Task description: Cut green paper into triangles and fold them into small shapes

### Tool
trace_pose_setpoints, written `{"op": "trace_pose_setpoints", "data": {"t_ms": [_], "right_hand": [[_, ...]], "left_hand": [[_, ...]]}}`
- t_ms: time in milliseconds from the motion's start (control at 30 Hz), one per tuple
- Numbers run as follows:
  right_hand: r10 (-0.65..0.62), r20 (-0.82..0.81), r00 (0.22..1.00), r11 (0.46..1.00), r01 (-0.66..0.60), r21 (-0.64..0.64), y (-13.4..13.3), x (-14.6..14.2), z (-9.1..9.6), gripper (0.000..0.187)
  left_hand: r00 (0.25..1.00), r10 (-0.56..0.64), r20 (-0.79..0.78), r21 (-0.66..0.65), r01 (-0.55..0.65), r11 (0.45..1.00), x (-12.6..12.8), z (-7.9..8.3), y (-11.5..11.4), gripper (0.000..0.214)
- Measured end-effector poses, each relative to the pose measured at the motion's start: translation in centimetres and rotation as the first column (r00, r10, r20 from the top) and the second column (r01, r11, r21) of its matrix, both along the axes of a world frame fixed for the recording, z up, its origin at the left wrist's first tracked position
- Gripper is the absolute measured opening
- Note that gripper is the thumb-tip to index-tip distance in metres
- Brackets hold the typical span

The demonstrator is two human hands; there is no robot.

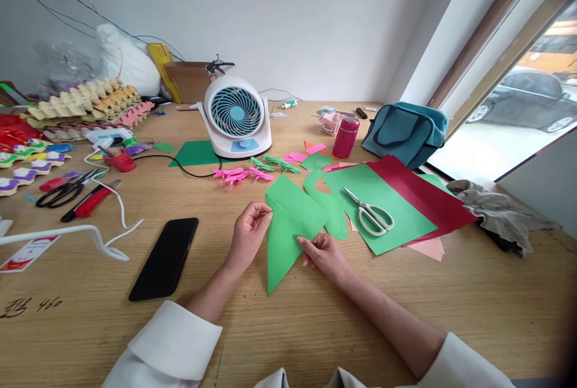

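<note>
A folded sheet of green paper (pixel 288 219) is held up over the table between my two hands, one corner pointing down. My left hand (pixel 247 231) pinches its left edge with thumb and fingertips. Lower on the right edge, my right hand (pixel 323 252) grips the paper, thumb on the near face and fingers behind. To the right, white-handled scissors (pixel 375 219) lie on a flat green sheet (pixel 406 207), which overlaps dark red paper (pixel 419 195). Pink paper cutouts (pixel 238 176) and green paper cutouts (pixel 279 163) lie beyond my hands.
A black phone (pixel 164 258) lies left of my hands. Behind stands a white fan (pixel 237 114), with a pink bottle (pixel 345 137) and a teal bag (pixel 403 135) to its right. Black scissors (pixel 63 189), a red utility knife (pixel 92 201) and a white cable (pixel 119 204) are at left.
</note>
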State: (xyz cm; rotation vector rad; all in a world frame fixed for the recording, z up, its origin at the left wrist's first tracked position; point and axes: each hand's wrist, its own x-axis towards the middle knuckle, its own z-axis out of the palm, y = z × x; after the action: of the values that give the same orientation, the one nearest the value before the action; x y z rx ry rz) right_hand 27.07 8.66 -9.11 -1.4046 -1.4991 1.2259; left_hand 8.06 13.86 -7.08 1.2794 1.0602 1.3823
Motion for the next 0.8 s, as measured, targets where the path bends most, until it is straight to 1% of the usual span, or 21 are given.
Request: {"op": "trace_pose_setpoints", "data": {"t_ms": [67, 133, 300, 433, 533, 600, 667, 733, 800], "right_hand": [[-0.014, -0.025, 1.000, 1.000, 0.014, 0.016, -0.1, -0.1, -0.2, 0.072], [-0.016, -0.048, 0.999, 1.000, 0.017, 0.024, -0.1, -0.1, -0.2, 0.070], [-0.004, -0.054, 0.999, 1.000, 0.006, 0.029, -0.2, -0.1, 0.0, 0.068], [-0.020, -0.056, 0.998, 1.000, 0.021, 0.017, -0.1, 0.0, 0.0, 0.068], [-0.033, -0.088, 0.996, 0.999, 0.033, 0.003, 0.0, 0.0, 0.2, 0.068], [-0.040, -0.122, 0.992, 0.999, 0.040, -0.002, -0.1, 0.0, 0.4, 0.066], [-0.064, -0.154, 0.986, 0.998, 0.064, -0.003, -0.1, 0.1, 0.6, 0.064], [-0.093, -0.170, 0.981, 0.996, 0.093, -0.009, -0.1, 0.1, 0.7, 0.063], [-0.122, -0.191, 0.974, 0.993, 0.120, -0.019, -0.1, 0.1, 0.6, 0.063]], "left_hand": [[0.998, -0.064, -0.017, -0.015, 0.064, 0.998, 0.1, -0.2, -0.2, 0.017], [0.993, -0.119, -0.020, -0.049, 0.117, 0.992, 0.1, -0.5, -0.4, 0.019], [0.978, -0.207, -0.002, -0.100, 0.205, 0.974, 0.1, -0.7, -0.7, 0.023], [0.958, -0.284, 0.038, -0.158, 0.286, 0.945, 0.2, -0.7, -0.9, 0.027], [0.938, -0.334, 0.094, -0.218, 0.347, 0.912, 0.3, -0.3, -1.1, 0.035], [0.925, -0.348, 0.153, -0.246, 0.377, 0.893, 0.3, 0.0, -1.2, 0.040], [0.917, -0.340, 0.211, -0.246, 0.386, 0.889, 0.4, 0.4, -1.2, 0.042], [0.916, -0.309, 0.256, -0.207, 0.364, 0.908, 0.5, 0.7, -1.1, 0.041], [0.931, -0.260, 0.255, -0.159, 0.306, 0.939, 0.5, 0.8, -0.9, 0.040]]}}
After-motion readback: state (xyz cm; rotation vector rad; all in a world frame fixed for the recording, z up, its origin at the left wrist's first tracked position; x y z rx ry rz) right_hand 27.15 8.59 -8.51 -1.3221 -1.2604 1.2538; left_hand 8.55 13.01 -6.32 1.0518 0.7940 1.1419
